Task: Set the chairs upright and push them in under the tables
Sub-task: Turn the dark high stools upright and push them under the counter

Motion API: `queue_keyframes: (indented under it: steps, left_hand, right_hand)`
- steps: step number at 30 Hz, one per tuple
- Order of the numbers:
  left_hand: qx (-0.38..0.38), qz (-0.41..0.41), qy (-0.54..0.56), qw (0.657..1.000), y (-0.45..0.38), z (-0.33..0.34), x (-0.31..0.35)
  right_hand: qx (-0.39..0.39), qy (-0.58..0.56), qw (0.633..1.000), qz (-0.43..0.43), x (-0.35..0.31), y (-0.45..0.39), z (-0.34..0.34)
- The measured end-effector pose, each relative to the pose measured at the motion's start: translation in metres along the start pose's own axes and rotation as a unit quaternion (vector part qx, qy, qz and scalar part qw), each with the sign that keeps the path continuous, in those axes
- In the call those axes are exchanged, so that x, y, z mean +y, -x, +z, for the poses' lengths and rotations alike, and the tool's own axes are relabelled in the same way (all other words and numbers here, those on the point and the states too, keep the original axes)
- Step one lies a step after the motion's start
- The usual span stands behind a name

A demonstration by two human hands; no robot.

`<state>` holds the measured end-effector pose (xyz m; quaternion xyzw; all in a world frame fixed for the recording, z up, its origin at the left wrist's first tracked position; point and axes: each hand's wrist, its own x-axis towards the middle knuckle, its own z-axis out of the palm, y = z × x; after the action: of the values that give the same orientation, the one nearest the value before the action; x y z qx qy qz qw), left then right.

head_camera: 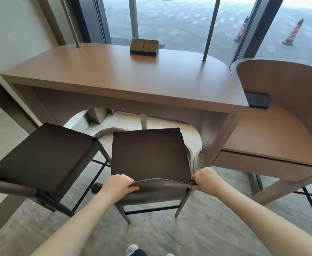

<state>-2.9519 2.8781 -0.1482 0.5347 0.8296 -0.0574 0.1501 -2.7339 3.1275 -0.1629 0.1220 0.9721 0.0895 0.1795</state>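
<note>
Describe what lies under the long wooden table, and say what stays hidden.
Under the long wooden table show pale floor, a curved base and one post. The middle chair, gripped by the left hand and right hand, hides the floor nearer us.

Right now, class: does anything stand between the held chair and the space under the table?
Nothing visible does. Both hands, left and right, grip the chair by its backrest; the arched opening under the table lies straight ahead. The second chair stands to its left.
</note>
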Motion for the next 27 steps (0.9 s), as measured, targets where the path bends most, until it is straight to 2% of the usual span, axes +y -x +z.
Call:
queue_keyframes:
  steps: [27]
  left_hand:
    - [-0.019, 0.069, -0.018, 0.997, -0.044, -0.024, -0.023]
  right_hand:
    - [0.019, -0.056, 0.994, 0.095, -0.025, 0.016, -0.003]
